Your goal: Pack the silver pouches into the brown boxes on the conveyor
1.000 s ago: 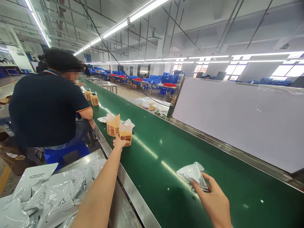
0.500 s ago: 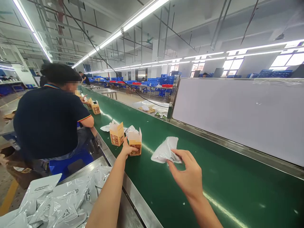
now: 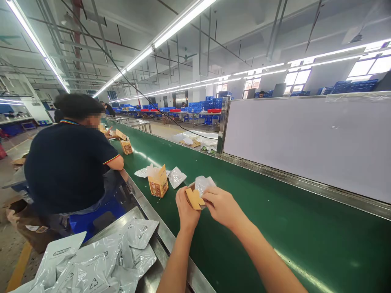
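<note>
While both hands meet above the green belt [image 3: 244, 211], the left hand [image 3: 186, 209] is curled around a small carton [image 3: 194, 198], and the right hand [image 3: 221, 205] pinches a plastic packet [image 3: 203, 184] at the carton's open top.

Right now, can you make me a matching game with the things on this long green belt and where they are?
Things:
1. small orange box
2. open orange box
3. clear plastic bag
4. grey mailer bags

Places:
A. lying flat on the green belt
B. piled on the metal table beside the belt
C. held in the left hand
D. standing upright on the belt

Pairs: 1-C, 2-D, 3-A, 4-B
</note>
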`<state>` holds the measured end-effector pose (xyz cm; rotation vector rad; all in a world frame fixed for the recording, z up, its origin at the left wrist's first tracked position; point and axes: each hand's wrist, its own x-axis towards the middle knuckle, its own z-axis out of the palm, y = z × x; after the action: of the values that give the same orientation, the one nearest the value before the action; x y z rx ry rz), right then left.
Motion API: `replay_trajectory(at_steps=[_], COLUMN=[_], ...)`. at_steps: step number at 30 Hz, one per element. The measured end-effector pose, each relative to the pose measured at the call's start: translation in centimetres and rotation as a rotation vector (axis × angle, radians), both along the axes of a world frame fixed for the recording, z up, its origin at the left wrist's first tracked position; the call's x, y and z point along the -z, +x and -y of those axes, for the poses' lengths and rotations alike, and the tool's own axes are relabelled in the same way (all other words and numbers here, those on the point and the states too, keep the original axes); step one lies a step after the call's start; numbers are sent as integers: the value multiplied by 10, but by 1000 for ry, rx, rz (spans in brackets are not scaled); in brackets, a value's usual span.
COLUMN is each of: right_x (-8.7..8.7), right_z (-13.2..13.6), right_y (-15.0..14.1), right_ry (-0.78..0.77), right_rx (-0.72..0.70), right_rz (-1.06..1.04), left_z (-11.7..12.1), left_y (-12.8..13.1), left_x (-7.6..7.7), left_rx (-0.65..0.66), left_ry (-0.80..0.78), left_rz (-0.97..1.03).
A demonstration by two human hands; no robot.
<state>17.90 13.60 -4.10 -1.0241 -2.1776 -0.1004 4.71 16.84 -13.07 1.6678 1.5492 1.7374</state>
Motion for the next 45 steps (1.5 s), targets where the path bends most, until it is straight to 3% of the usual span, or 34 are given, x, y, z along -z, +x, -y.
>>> replay_trajectory(at_steps=[5,10,12,14,16,18,22,26,30,37,42,45], right_x=[-14,-6,0,6,12,15,8,-8,-11,-27,-29,-30], right_z=[62,91,100,111,123,133,140,130,119,118,130,137], right_y=[41,61,71,79,83,83,76,72,73,82,98,104], right_ry=[-529,-722,-679,-520,-336,-268,-446,-598,-594,-634,-424,-473], right_rx=[-79,7,34,89,162,196,164,123,96,133,189,158], right_rz=[133,38,-17,-58,-29,67,173,168,259,506,262,205], left_z=[44,73,82,90,98,105,114,114,112,118,119,119], left_y=[29,57,63,66,68,70,73,70,65,73,74,71], left_x=[13,18,18,17,15,15,16,18,18,4,3,4], left_rx=[8,71,131,197,249,274,294,347,391,629,720,786], left_ry=[81,53,-10,-70,-105,-124,-161,-268,-393,-460,-577,-606], left_rz=[-215,-219,-191,-167,-150,-131,-64,26,91,165,265,210])
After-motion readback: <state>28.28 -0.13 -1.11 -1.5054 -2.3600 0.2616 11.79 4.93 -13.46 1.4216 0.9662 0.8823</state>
